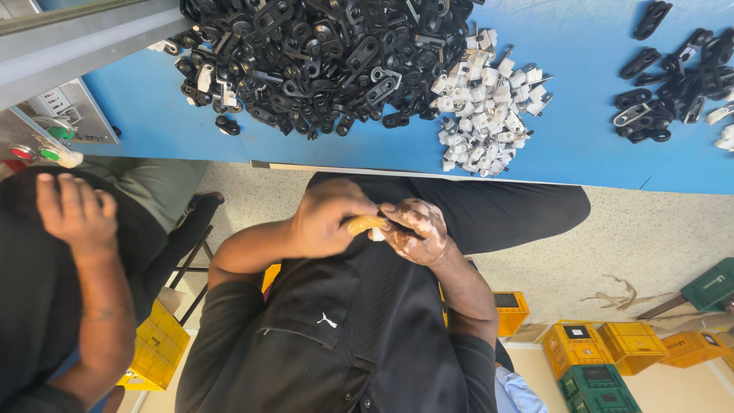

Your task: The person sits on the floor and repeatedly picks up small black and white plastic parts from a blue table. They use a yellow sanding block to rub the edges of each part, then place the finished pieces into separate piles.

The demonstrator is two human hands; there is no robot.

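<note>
My left hand [327, 219] and my right hand [417, 229] meet over my lap, just below the table edge. The left hand is closed around a small yellow-orange piece [365, 223]. The right hand pinches a black plastic part [397, 224], with a bit of white [377, 234] showing between the two hands. On the blue table [589, 130] above lie a big heap of black plastic clips [321, 53] and a smaller heap of white clips with nails [482, 107].
More black clips [673, 84] are scattered at the table's right. A co-worker's hand [73, 206] and arm are at the left. A control box with red and green buttons [38, 149] sits upper left. Yellow and green crates [612, 352] stand on the floor.
</note>
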